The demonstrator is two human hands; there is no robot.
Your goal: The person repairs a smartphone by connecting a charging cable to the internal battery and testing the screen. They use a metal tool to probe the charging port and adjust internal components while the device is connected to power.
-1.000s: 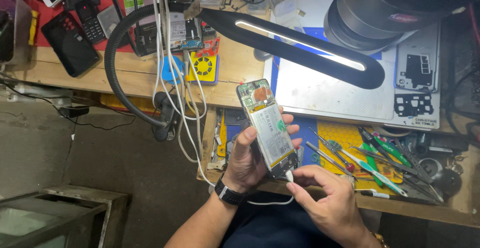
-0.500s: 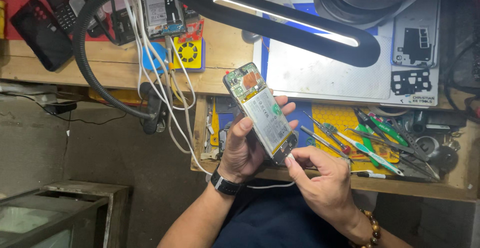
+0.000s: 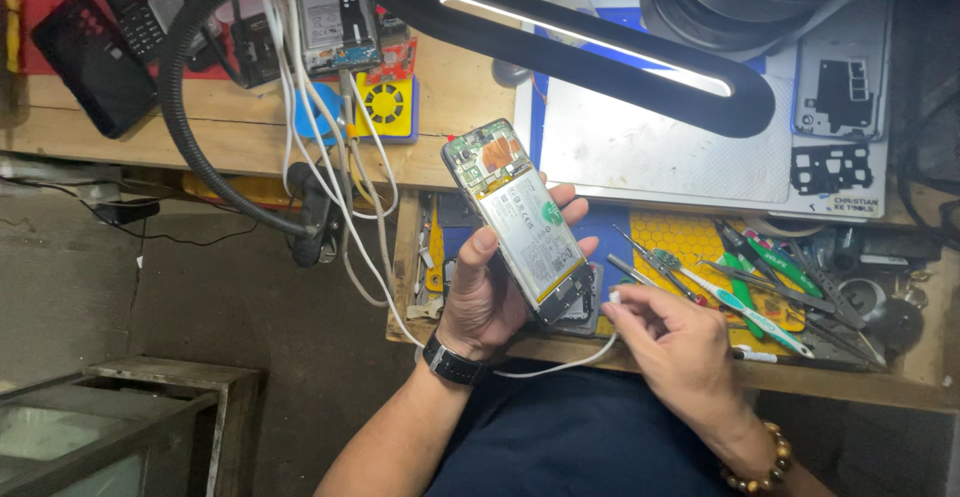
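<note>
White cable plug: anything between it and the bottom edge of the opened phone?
Nothing visible. The right hand pinches the white cable plug just right of the opened phone, which the left hand holds upright; only a small open gap separates plug and phone's lower end.

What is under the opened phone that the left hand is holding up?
Under the opened phone are the left hand gripping it and an open drawer with a yellow mat and tools. The drawer part directly beneath the phone is covered.
</note>
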